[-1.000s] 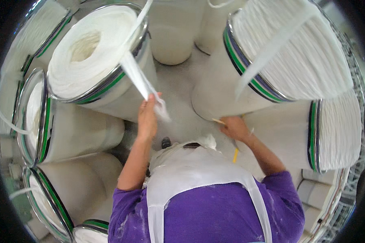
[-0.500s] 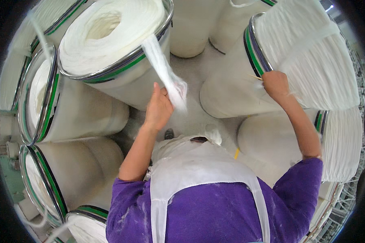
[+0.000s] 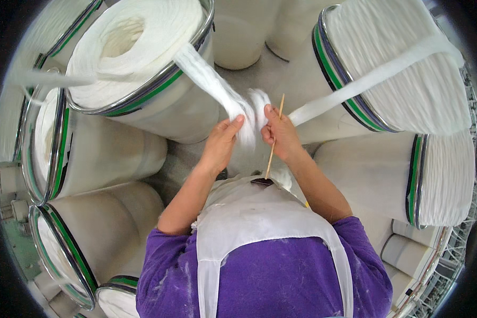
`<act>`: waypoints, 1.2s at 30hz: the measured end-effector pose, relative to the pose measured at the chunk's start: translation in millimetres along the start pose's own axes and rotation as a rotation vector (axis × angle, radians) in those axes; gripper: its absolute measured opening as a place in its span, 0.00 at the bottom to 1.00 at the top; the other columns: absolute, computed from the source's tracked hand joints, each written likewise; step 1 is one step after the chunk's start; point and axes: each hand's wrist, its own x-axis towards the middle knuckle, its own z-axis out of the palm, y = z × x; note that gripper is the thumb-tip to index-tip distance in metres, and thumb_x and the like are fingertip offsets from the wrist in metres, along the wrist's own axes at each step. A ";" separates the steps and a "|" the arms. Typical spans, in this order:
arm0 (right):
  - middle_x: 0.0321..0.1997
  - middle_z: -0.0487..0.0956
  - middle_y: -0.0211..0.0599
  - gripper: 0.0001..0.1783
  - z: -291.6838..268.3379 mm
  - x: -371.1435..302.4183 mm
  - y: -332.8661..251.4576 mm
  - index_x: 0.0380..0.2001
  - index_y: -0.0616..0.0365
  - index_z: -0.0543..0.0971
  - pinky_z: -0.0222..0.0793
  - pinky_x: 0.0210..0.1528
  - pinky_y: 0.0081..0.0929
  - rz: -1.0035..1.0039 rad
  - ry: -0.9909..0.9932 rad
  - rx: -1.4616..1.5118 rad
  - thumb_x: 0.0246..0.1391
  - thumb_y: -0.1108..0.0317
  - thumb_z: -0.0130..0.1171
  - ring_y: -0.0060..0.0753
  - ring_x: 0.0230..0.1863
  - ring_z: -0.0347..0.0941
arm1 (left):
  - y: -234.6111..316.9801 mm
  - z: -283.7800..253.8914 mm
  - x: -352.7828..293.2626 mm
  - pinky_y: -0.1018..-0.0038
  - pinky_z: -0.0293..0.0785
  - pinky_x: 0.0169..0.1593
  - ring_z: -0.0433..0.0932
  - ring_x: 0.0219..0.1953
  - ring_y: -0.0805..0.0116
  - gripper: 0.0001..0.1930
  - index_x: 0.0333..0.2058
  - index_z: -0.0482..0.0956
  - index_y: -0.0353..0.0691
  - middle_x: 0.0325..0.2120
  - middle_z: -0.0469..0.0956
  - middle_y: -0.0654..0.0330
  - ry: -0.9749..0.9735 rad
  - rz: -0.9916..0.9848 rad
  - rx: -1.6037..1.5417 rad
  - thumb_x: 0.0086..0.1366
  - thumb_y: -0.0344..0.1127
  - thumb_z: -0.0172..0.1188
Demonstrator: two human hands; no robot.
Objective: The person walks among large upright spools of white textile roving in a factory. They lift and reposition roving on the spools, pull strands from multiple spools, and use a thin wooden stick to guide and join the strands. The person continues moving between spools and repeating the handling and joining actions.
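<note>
My left hand is closed on the loose end of a white fibre sliver, pinching it between thumb and fingers. That sliver hangs over the rim of the large can at the upper left, which holds a coiled white roll with a hole in its middle. Close beside it, my right hand grips another sliver end together with a thin wooden stick, held upright. The right-hand sliver stretches from the full can at the upper right. Both sliver ends nearly touch.
More sliver cans stand close around me: several on the left, including one and another below it, and one at the right. Metal framework runs along the far right edge. Grey floor shows between the cans.
My right hand has come from the upper-right can's rim to the middle, bringing a sliver end and the stick beside my left hand. My left hand has shifted slightly right, still holding its sliver.
</note>
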 end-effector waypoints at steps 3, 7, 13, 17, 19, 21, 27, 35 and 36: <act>0.27 0.75 0.27 0.26 13.2 -12.5 -3.4 0.46 0.60 0.71 0.53 0.15 0.12 -0.236 -0.103 -0.181 0.46 0.65 0.70 0.12 0.17 0.62 | 2.4 8.1 0.6 0.76 0.67 0.48 0.73 0.43 0.77 0.16 0.46 0.75 0.35 0.40 0.78 0.63 -0.068 0.113 -0.100 0.66 0.40 0.57; 0.24 0.71 0.21 0.23 20.4 -20.9 -15.3 0.45 0.58 0.70 0.50 0.16 0.11 -0.249 -0.039 -0.183 0.45 0.76 0.67 0.10 0.16 0.59 | 12.2 13.8 -6.0 0.73 0.67 0.53 0.74 0.46 0.73 0.16 0.48 0.73 0.34 0.43 0.77 0.61 -0.088 0.208 -0.184 0.64 0.35 0.57; 0.24 0.72 0.21 0.23 23.6 -20.1 -25.0 0.44 0.59 0.71 0.51 0.17 0.11 -0.338 0.025 -0.225 0.45 0.76 0.67 0.11 0.16 0.59 | 33.0 16.3 -8.6 0.72 0.68 0.53 0.74 0.47 0.70 0.17 0.50 0.70 0.32 0.44 0.76 0.59 -0.161 -0.013 -0.356 0.64 0.32 0.56; 0.27 0.75 0.24 0.20 26.2 -29.8 -30.9 0.45 0.59 0.72 0.54 0.19 0.11 -0.450 0.048 -0.340 0.48 0.73 0.66 0.11 0.17 0.59 | 28.9 20.5 4.6 0.71 0.69 0.52 0.75 0.47 0.69 0.17 0.50 0.70 0.32 0.44 0.76 0.58 -0.077 -0.026 -0.328 0.64 0.32 0.56; 0.28 0.77 0.25 0.17 23.6 -37.1 -33.4 0.43 0.59 0.74 0.56 0.20 0.12 -0.513 -0.004 -0.301 0.50 0.70 0.65 0.11 0.18 0.60 | 25.1 19.1 9.9 0.71 0.69 0.52 0.75 0.47 0.68 0.17 0.50 0.70 0.33 0.44 0.76 0.57 -0.070 -0.018 -0.315 0.63 0.31 0.56; 0.26 0.76 0.23 0.14 17.7 -43.7 -33.1 0.39 0.60 0.76 0.58 0.22 0.13 -0.480 -0.050 -0.388 0.51 0.66 0.66 0.11 0.21 0.63 | 23.3 17.3 13.7 0.71 0.69 0.53 0.75 0.47 0.67 0.18 0.50 0.70 0.33 0.44 0.76 0.57 -0.073 -0.042 -0.296 0.62 0.30 0.56; 0.22 0.75 0.21 0.12 -2.2 -50.9 -9.3 0.35 0.58 0.78 0.55 0.21 0.14 -0.323 -0.069 -0.553 0.54 0.62 0.64 0.11 0.20 0.62 | 26.3 28.0 6.9 0.69 0.66 0.56 0.73 0.51 0.65 0.20 0.50 0.70 0.33 0.48 0.75 0.53 -0.341 0.136 -0.368 0.57 0.24 0.58; 0.19 0.73 0.27 0.15 -15.8 -53.0 -28.0 0.33 0.60 0.76 0.54 0.19 0.17 -0.716 0.181 -0.751 0.57 0.58 0.59 0.14 0.17 0.59 | 31.8 59.4 -0.2 0.61 0.67 0.60 0.70 0.57 0.54 0.23 0.57 0.60 0.30 0.53 0.71 0.46 -0.147 0.173 -0.400 0.62 0.20 0.48; 0.17 0.71 0.27 0.18 -17.5 -57.9 -34.5 0.32 0.61 0.76 0.54 0.19 0.17 -0.826 0.170 -0.650 0.59 0.55 0.55 0.14 0.16 0.59 | 33.3 59.4 -0.2 0.61 0.67 0.60 0.70 0.56 0.53 0.22 0.57 0.59 0.30 0.53 0.71 0.46 -0.158 0.177 -0.441 0.63 0.19 0.47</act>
